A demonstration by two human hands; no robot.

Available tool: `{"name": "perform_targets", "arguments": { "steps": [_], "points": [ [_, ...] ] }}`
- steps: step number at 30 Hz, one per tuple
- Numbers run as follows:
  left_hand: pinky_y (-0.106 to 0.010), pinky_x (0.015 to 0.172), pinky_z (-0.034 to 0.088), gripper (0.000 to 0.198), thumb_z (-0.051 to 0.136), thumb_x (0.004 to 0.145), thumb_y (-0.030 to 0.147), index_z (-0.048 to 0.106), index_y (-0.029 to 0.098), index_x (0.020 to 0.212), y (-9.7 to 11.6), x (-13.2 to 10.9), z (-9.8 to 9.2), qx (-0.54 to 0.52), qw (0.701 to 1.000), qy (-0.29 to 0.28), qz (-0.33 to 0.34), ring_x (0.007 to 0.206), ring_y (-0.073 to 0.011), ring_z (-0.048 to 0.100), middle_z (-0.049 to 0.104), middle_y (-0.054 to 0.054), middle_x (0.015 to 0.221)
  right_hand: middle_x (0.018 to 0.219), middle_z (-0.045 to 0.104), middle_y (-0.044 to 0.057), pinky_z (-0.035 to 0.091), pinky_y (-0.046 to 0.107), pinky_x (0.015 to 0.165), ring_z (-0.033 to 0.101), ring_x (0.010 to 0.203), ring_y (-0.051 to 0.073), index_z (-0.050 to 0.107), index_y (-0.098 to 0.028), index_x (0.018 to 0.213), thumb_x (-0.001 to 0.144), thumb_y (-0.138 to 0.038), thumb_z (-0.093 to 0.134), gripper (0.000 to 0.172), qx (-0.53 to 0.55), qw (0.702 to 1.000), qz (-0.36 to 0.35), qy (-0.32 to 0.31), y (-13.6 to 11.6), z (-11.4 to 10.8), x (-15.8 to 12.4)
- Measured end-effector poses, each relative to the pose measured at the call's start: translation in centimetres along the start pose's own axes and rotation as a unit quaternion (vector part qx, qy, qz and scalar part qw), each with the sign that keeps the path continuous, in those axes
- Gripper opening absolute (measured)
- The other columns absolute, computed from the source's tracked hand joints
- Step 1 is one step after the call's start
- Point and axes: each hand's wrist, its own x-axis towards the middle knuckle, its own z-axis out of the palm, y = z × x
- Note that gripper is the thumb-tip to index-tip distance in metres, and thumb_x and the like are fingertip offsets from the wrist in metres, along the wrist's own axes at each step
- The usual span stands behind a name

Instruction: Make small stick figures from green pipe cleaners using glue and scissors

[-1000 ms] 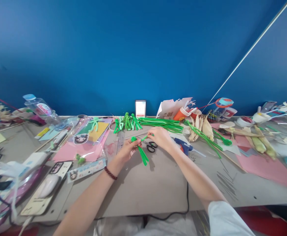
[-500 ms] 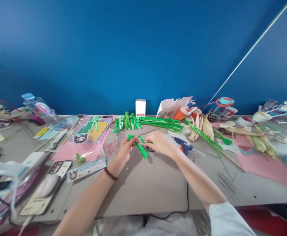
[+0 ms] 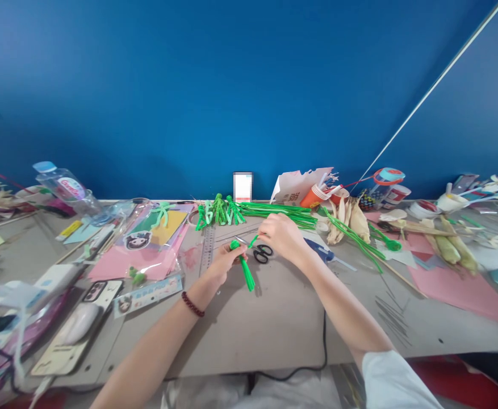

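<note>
My left hand [image 3: 225,260] pinches a bundle of green pipe cleaners [image 3: 247,275] near its knotted top, and the strands hang down toward me. From the top a single green strand [image 3: 252,241] runs off to the right. My right hand [image 3: 279,234] has that strand's end between thumb and fingers. Black-handled scissors [image 3: 263,253] lie on the table between the two hands, just below the right one. Behind them stand several finished-looking green pipe cleaner figures [image 3: 220,210], beside a heap of loose green pipe cleaners [image 3: 287,213].
A blue glue gun [image 3: 320,250] lies right of my right hand. On the left are pink paper sheets [image 3: 116,262], a phone [image 3: 78,326] with a white mouse on it and a plastic bottle [image 3: 63,184]. Dried corn husks [image 3: 351,221] and paper cups [image 3: 314,196] are at the back right.
The bundle has come slightly right and lower with my left hand. My right hand has lifted up and away, stretching the single strand, and the scissors now show.
</note>
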Motion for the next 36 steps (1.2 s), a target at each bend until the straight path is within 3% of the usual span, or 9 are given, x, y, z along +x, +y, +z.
{"name": "perform_targets", "arguments": {
  "steps": [4, 8, 12, 15, 20, 25, 30, 36],
  "points": [
    [-0.023, 0.055, 0.042, 0.019, 0.076, 0.059, 0.027, 0.061, 0.016, 0.061, 0.0, 0.7, -0.6, -0.065, 0.996, 0.053, 0.032, 0.055, -0.0105, 0.054, 0.059, 0.001, 0.057, 0.074, 0.066, 0.005, 0.031, 0.029, 0.072, 0.054, 0.079, 0.018, 0.066, -0.016, 0.072, 0.084, -0.023, 0.06, 0.015, 0.012, 0.999, -0.038, -0.036, -1.8, -0.4, -0.3],
    [-0.022, 0.059, 0.043, 0.022, 0.076, 0.06, 0.029, 0.058, 0.016, 0.059, 0.5, 1.1, -1.1, -0.119, 0.99, 0.041, 0.065, 0.058, -0.0091, 0.054, 0.056, 0.002, 0.058, 0.075, 0.066, 0.004, 0.033, 0.026, 0.068, 0.056, 0.078, 0.017, 0.066, -0.017, 0.072, 0.083, -0.023, 0.059, 0.014, 0.047, 0.997, 0.005, -0.059, -2.4, 0.7, -0.1],
    [-0.021, 0.059, 0.043, 0.02, 0.075, 0.061, 0.027, 0.058, 0.016, 0.061, 1.0, 0.7, -0.9, -0.159, 0.985, 0.002, 0.069, 0.06, -0.0083, 0.054, 0.055, 0.003, 0.06, 0.077, 0.068, 0.003, 0.033, 0.024, 0.061, 0.059, 0.076, 0.017, 0.068, -0.021, 0.075, 0.084, -0.027, 0.058, 0.015, 0.077, 0.991, 0.07, -0.078, -1.4, 2.3, 0.3],
    [-0.021, 0.056, 0.042, 0.02, 0.074, 0.064, 0.028, 0.058, 0.016, 0.06, 1.1, 0.1, -0.5, -0.132, 0.989, -0.048, 0.052, 0.058, -0.009, 0.053, 0.053, 0.003, 0.057, 0.08, 0.069, 0.002, 0.033, 0.024, 0.062, 0.059, 0.077, 0.017, 0.069, -0.022, 0.076, 0.083, -0.022, 0.057, 0.013, 0.08, 0.99, 0.084, -0.077, -0.2, 2.8, 0.6],
    [-0.023, 0.054, 0.041, 0.019, 0.073, 0.063, 0.029, 0.06, 0.015, 0.059, 0.8, -0.4, 0.1, -0.005, 0.994, -0.094, 0.047, 0.053, -0.0104, 0.053, 0.055, 0.001, 0.053, 0.078, 0.068, 0.005, 0.032, 0.029, 0.077, 0.054, 0.083, 0.02, 0.068, -0.018, 0.075, 0.084, -0.021, 0.057, 0.015, 0.004, 0.998, 0.063, -0.004, 1.0, 1.7, 0.8],
    [-0.026, 0.059, 0.043, 0.02, 0.074, 0.061, 0.031, 0.061, 0.016, 0.058, 0.3, -0.2, 0.3, 0.038, 0.998, -0.005, 0.058, 0.053, -0.0123, 0.054, 0.057, 0.0, 0.052, 0.078, 0.067, 0.007, 0.029, 0.033, 0.078, 0.05, 0.085, 0.021, 0.067, -0.016, 0.077, 0.088, -0.022, 0.052, 0.02, -0.042, 0.999, 0.009, 0.022, 0.1, 0.2, 0.4],
    [-0.024, 0.059, 0.042, 0.019, 0.075, 0.06, 0.028, 0.06, 0.017, 0.058, 0.1, 0.6, -0.4, -0.044, 0.994, 0.078, 0.065, 0.056, -0.0117, 0.054, 0.057, 0.001, 0.056, 0.077, 0.067, 0.006, 0.028, 0.031, 0.076, 0.05, 0.082, 0.019, 0.066, -0.016, 0.076, 0.09, -0.027, 0.05, 0.024, -0.029, 0.999, -0.031, 0.016, -2.0, -0.4, -0.3],
    [-0.022, 0.06, 0.043, 0.019, 0.075, 0.062, 0.025, 0.059, 0.015, 0.059, 0.4, 1.2, -1.1, -0.16, 0.981, 0.048, 0.093, 0.059, -0.0094, 0.053, 0.056, 0.002, 0.06, 0.078, 0.068, 0.005, 0.028, 0.03, 0.074, 0.054, 0.084, 0.019, 0.066, -0.015, 0.076, 0.086, -0.022, 0.057, 0.016, -0.025, 0.998, -0.026, -0.056, -3.0, 0.9, 0.0]
  ]
}}
